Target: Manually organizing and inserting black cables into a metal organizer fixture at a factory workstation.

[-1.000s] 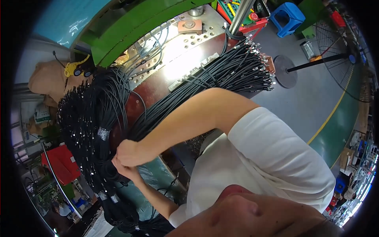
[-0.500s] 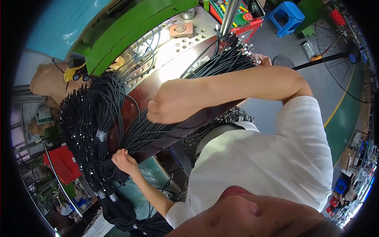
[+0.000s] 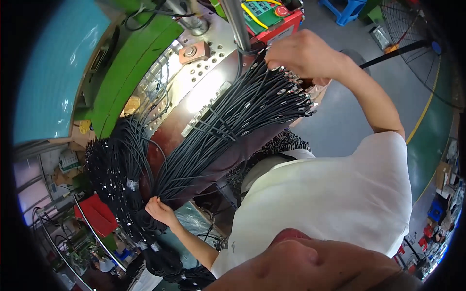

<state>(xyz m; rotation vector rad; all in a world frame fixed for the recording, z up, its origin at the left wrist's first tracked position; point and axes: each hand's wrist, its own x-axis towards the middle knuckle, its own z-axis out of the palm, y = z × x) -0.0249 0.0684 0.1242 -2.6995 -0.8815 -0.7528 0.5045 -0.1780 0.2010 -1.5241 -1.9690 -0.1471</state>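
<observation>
A wide bundle of black cables (image 3: 228,114) lies across the dark red bench edge, its metal-tipped connector ends fanned out at the upper right. My right hand (image 3: 300,54) is over those connector ends, its fingers curled down and closed. What sits between its fingertips is hidden. At the lower left end of the bundle, my left hand (image 3: 159,211) is closed, thumb against fingers, on the black cables where they bend downward. Beside it hangs a thick mass of coiled black cables (image 3: 114,169) with small shiny tips.
A perforated metal plate (image 3: 213,57) carries a copper-coloured block (image 3: 194,51) with a bolt. A green machine body (image 3: 128,72) curves along the left. A metal post (image 3: 236,24) rises by a red control box (image 3: 279,31). A black fan (image 3: 412,53) and blue stool (image 3: 344,10) stand right.
My right hand has moved up and right along the cable bundle to its connector ends, uncovering the middle. My left hand stays near the lower left end. The head view has shifted slightly.
</observation>
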